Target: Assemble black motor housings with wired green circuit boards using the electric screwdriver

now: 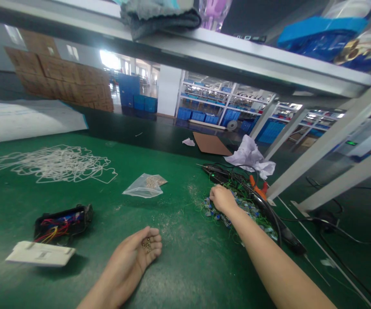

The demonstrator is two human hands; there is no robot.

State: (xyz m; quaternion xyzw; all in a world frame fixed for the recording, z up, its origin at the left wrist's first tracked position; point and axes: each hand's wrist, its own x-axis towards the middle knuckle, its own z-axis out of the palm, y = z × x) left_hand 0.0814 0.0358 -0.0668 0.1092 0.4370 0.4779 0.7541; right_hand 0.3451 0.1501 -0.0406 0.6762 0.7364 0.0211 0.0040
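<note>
My left hand (142, 251) rests palm up near the front of the green table, its fingers curled around several small brass-coloured screws (146, 245). My right hand (221, 198) is closed in a pinch over a pile of small blue parts with thin green wires (253, 210); what its fingertips hold is hidden. Between and beyond the hands lies a clear plastic bag (143, 186) of tiny metallic pieces. To the left is an opened black housing (63, 223) with red and yellow wires inside, beside a white casing piece (40, 254).
Tangled white cord (66, 163) lies at the left. Black-handled tools with cables (288, 236) and orange-handled pliers (258, 188) edge the parts pile. Crumpled paper (250, 156) and brown cardboard (211, 143) are farther back. A metal shelf (253, 58) runs overhead, its slanted legs at right.
</note>
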